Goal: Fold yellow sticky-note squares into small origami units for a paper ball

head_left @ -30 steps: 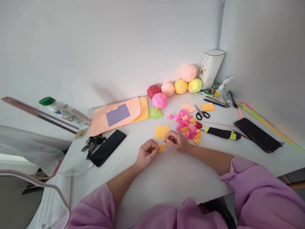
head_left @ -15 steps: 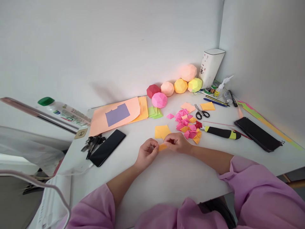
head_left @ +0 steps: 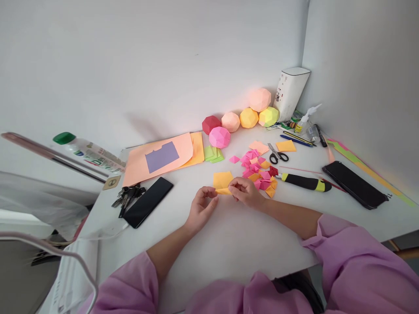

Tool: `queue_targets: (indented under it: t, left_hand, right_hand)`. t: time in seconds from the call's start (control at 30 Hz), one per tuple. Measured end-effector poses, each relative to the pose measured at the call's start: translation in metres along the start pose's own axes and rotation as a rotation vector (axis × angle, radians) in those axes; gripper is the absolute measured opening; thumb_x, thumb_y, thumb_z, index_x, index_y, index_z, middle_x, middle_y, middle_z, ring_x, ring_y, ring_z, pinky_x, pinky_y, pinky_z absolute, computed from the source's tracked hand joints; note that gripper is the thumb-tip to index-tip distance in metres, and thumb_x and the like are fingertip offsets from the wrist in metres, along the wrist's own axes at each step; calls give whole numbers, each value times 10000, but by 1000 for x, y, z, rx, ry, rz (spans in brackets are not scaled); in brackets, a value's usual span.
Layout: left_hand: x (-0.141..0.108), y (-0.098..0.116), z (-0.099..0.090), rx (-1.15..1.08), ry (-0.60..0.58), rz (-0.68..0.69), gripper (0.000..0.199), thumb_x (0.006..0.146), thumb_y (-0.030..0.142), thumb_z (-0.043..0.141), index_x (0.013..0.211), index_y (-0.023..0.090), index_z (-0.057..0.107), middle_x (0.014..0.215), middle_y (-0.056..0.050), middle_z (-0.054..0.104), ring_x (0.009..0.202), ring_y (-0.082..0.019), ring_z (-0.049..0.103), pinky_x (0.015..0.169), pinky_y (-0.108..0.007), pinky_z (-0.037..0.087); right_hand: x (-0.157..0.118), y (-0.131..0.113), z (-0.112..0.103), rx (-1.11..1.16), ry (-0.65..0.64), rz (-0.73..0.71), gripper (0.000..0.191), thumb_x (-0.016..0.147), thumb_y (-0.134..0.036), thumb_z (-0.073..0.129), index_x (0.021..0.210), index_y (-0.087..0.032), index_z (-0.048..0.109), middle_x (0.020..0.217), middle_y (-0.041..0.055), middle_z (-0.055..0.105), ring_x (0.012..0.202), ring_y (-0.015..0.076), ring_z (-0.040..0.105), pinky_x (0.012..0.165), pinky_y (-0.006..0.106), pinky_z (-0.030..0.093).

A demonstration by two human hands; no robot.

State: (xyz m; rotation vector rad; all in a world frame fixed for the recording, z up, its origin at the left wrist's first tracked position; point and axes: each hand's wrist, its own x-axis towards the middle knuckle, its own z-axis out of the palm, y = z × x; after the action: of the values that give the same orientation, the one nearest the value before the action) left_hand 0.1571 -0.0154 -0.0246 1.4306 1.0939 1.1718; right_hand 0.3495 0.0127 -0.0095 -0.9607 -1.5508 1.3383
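A small folded piece of orange paper (head_left: pixel 223 191) lies between my hands, just in front of a flat orange paper square (head_left: pixel 222 179). My right hand (head_left: pixel 248 192) pinches the folded piece's right end between thumb and fingers. On the other side, my left hand (head_left: pixel 201 209) has its thumb apart from its curled fingers, and its fingertips are at the paper's left end. Close behind my right hand is a heap of folded pink and orange paper pieces (head_left: pixel 255 165).
Faceted paper balls (head_left: pixel 219 137) line the wall. Scissors (head_left: pixel 277 153), a black-and-yellow cutter (head_left: pixel 306 182) and a black phone case (head_left: pixel 355 184) lie right. Coloured sheets (head_left: pixel 134 168), keys (head_left: pixel 129 196) and a phone (head_left: pixel 149 203) lie left. Green paper squares (head_left: pixel 214 154) sit behind.
The folded orange paper has moved slightly away from me, onto the near edge of the orange square. My left thumb has come away from it; my right hand keeps its pinch.
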Motion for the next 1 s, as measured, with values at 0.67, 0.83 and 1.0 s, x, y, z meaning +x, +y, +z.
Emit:
queue_targets:
  t: [0.67,0.83,1.0]
  left_hand:
    - [3,2,-4,73,-242,-21,356,921,412,423,1145,244,643,1065,-69,595,993,-217,532,915,-371,407]
    - [3,-5,-5,76,-203,55,333,934,363,413,1196,273,597,1034,-56,507,1007,-191,475,900,-340,406]
    - [2,-9,0,-1,-194,81,332,892,331,514,1221,286,537,987,-47,487,898,-168,480,726,-282,447]
  right_hand:
    - [2,3,2,-4,-134,-35,220,812,-365,570,861,-156,617,719,3,555,500,84,481,482,236,396]
    - [3,6,3,31,-137,60,299,762,-365,629,979,-167,574,756,-5,539,550,85,476,515,233,406]
    - [4,2,1,-91,-152,65,235,781,-394,598,810,-162,566,641,-40,427,553,84,380,507,225,327]
